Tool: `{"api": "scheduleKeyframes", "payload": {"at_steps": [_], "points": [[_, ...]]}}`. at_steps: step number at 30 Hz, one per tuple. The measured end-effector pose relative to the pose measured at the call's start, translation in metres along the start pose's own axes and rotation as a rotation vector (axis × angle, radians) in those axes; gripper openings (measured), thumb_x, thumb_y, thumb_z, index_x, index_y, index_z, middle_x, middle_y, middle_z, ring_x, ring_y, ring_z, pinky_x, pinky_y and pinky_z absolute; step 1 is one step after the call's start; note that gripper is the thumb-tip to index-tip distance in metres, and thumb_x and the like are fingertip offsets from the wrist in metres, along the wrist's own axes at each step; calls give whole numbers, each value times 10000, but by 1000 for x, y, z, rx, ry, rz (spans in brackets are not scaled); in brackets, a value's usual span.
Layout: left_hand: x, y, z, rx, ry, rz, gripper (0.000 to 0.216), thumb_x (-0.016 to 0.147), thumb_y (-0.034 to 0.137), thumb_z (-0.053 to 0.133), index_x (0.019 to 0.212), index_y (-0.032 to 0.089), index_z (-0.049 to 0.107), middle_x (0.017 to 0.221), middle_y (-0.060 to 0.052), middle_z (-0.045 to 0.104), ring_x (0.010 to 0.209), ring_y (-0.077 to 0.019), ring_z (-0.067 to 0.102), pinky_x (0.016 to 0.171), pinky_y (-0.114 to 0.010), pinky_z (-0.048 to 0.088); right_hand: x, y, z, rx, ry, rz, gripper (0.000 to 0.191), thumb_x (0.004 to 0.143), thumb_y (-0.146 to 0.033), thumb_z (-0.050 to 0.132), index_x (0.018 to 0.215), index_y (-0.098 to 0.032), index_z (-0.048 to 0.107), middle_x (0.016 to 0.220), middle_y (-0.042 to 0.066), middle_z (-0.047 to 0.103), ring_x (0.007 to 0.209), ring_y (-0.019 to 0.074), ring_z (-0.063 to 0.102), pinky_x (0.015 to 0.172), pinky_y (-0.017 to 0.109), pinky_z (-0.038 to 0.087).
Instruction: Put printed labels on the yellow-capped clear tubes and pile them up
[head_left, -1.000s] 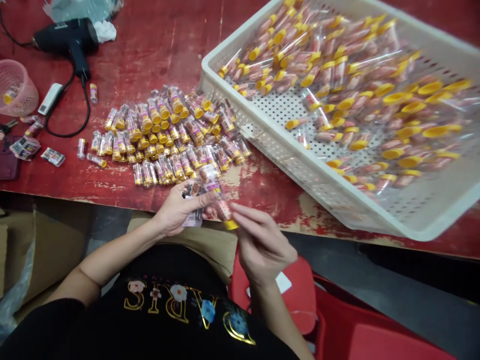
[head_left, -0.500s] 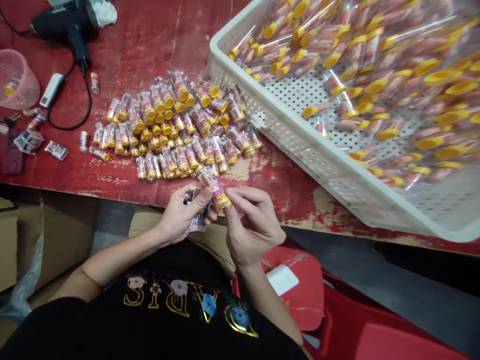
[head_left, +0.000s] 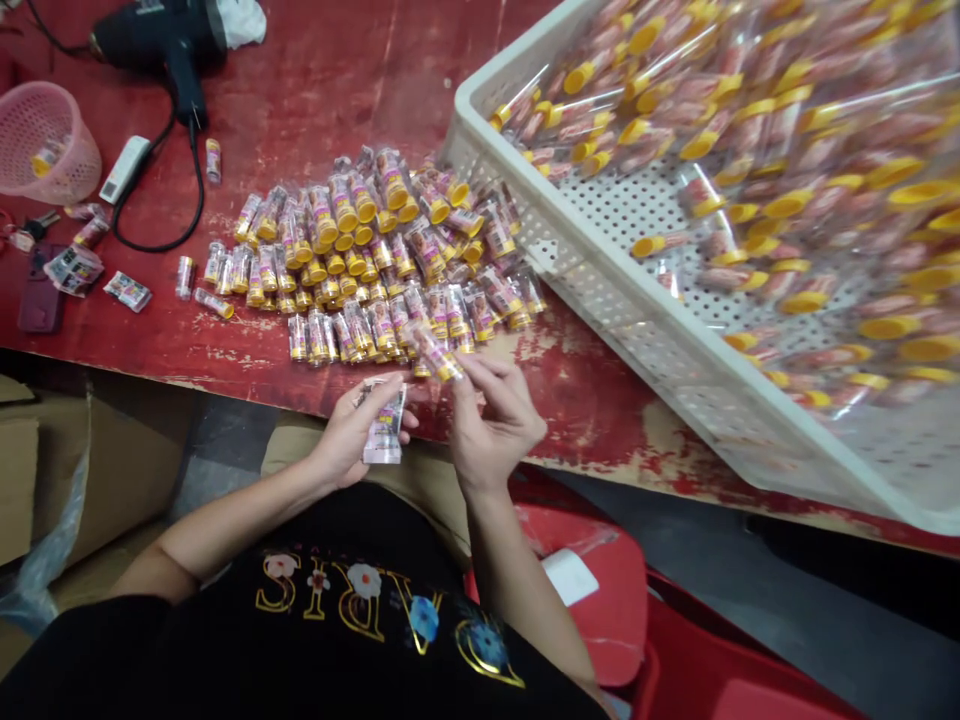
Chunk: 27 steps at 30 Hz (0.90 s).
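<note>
My left hand [head_left: 346,435] is closed on a small stack of printed plastic sleeves [head_left: 385,432], held by the table's front edge. Between thumb and fingertips, my right hand [head_left: 496,428] pinches the yellow-capped end of a small clear tube [head_left: 433,352] wrapped in a printed sleeve. This tube tilts up and left, in front of a heap of similar sleeved tubes [head_left: 352,225] on the red table. It looks slightly blurred, and I cannot tell whether it touches the heap.
At right, a white perforated crate [head_left: 600,290] holds many yellow-capped tubes. A heat gun [head_left: 161,40] with a looped black cable lies at upper left, near a pink basket [head_left: 71,115]. Loose sleeve stacks [head_left: 127,291] and a purple phone-like object [head_left: 39,300] lie at left.
The sleeved tube and my right hand have moved away from the sleeves in my left hand, up toward the heap. The camera view has shifted slightly.
</note>
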<state>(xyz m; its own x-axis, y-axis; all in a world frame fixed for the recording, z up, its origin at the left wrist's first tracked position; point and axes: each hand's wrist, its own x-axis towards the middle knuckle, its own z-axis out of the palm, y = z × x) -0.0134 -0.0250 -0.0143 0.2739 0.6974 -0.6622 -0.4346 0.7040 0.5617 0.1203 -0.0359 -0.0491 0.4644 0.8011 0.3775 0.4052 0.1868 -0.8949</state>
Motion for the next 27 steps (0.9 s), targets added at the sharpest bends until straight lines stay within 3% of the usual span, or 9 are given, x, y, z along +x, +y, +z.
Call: {"api": "scheduleKeyframes", "payload": {"at_steps": [3, 6, 9, 11, 13, 17, 21, 24, 27], "points": [[2, 1, -13, -90, 76, 29, 352, 792, 273, 772, 1085, 115, 659, 893, -73, 743, 647, -104, 645, 553, -213, 517, 24, 12, 18, -177, -6, -144, 192, 900, -239, 641, 1042, -275, 765, 961, 54, 714, 962, 214, 638, 905, 448, 519], [3, 8, -18, -85, 100, 117, 364, 778, 270, 793, 1083, 126, 657, 899, -69, 751, 659, -109, 657, 586, -222, 530, 37, 7, 23, -222, -157, -226, 204, 895, -231, 635, 1066, -268, 741, 1067, 71, 701, 1092, 247, 585, 990, 487, 465], [3, 14, -15, -58, 107, 182, 435, 717, 366, 851, 1029, 137, 652, 870, -55, 748, 682, -126, 679, 609, -232, 539, 29, -12, 14, -52, -332, -63, 150, 896, -268, 651, 1033, -234, 699, 979, 56, 671, 942, 199, 613, 857, 397, 507], [4, 14, -11, -72, 111, 238, 472, 648, 418, 890, 934, 139, 640, 839, -38, 736, 716, -135, 690, 655, -240, 552, 16, -23, 9, 49, -451, 69, 139, 852, -316, 719, 927, -209, 672, 859, 22, 639, 796, 157, 590, 739, 326, 491], [5, 11, -5, -96, 102, 273, 490, 606, 436, 908, 875, 140, 625, 829, -23, 720, 760, -138, 696, 712, -246, 560, 6, -27, 9, 86, -509, 124, 170, 829, -323, 746, 809, -193, 639, 785, 2, 616, 755, 140, 566, 715, 300, 465], [8, 5, 0, -111, 106, 235, 507, 617, 459, 897, 911, 154, 618, 795, 11, 676, 736, -126, 681, 725, -262, 563, 0, -20, 11, 106, -483, 156, 172, 902, -301, 650, 779, -181, 644, 771, 7, 617, 768, 132, 576, 704, 275, 459], [7, 7, -2, -48, 180, 263, 493, 641, 451, 885, 955, 175, 625, 767, 40, 637, 597, -80, 609, 606, -233, 538, 10, -14, 2, 119, -426, 167, 145, 918, -306, 633, 886, -182, 699, 844, 25, 670, 788, 133, 615, 692, 266, 477], [3, 7, -1, 11, 118, 324, 506, 675, 477, 859, 1036, 186, 654, 716, 37, 618, 548, -66, 558, 529, -201, 485, 17, -19, -9, 71, -415, 117, 144, 922, -287, 626, 860, -180, 699, 786, 12, 650, 706, 117, 579, 646, 258, 450], [1, 4, 6, 86, 83, 316, 472, 631, 450, 891, 921, 174, 642, 617, 52, 578, 494, -55, 510, 474, -179, 433, 17, -31, -19, -8, -448, 4, 165, 936, -266, 599, 812, -178, 663, 746, 5, 596, 670, 109, 528, 618, 255, 415]]}}
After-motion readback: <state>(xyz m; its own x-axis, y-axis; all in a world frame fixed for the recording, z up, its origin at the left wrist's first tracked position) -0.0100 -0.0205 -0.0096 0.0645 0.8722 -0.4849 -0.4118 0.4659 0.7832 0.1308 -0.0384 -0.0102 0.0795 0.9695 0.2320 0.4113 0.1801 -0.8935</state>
